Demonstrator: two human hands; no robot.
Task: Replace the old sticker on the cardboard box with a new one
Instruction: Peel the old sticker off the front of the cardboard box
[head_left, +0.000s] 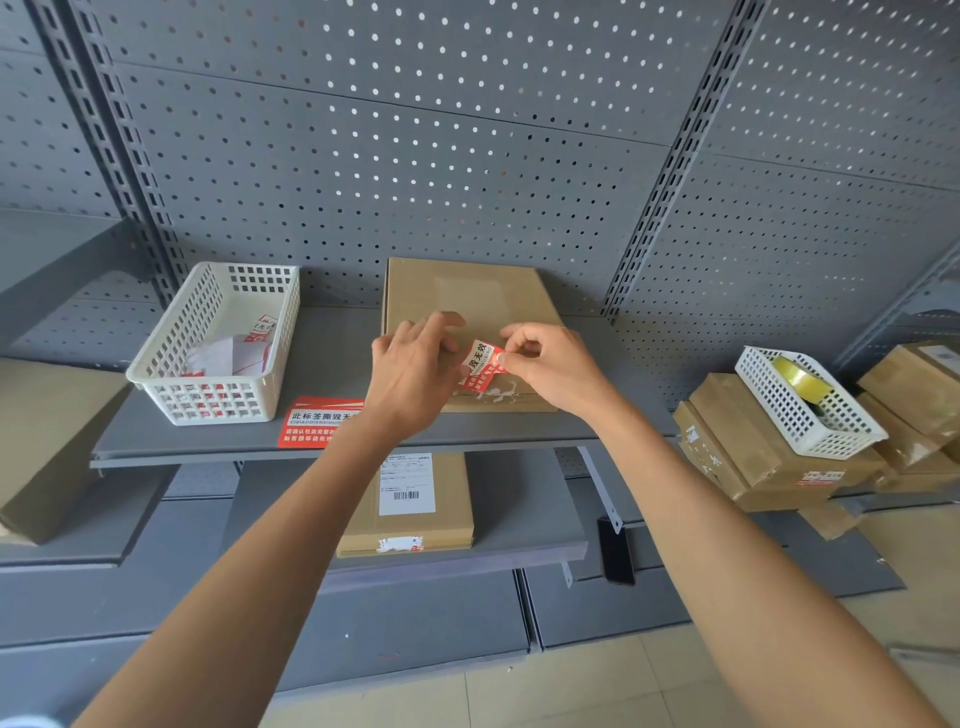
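Grey pegboard shelving (467, 156), a flat cardboard box (470, 306) laid on the upper shelf (332, 441), both hands over its near edge.

Largest first: more boxes are stacked at far right (769, 467), one labelled box (410, 504) is seen on the lower shelf. A white basket (218, 343) of red-and-white scraps sits left of the box; a second basket (810, 410) with a tape roll (800, 382) sits on the right stack. A fresh red sticker (319, 421) lies flat between the left basket and the box. A torn red sticker (482, 365) is pinched by the right hand (550, 371), lifted off white residue (493, 391); the left hand (415, 371) is curled at its other edge, thumb touching it.
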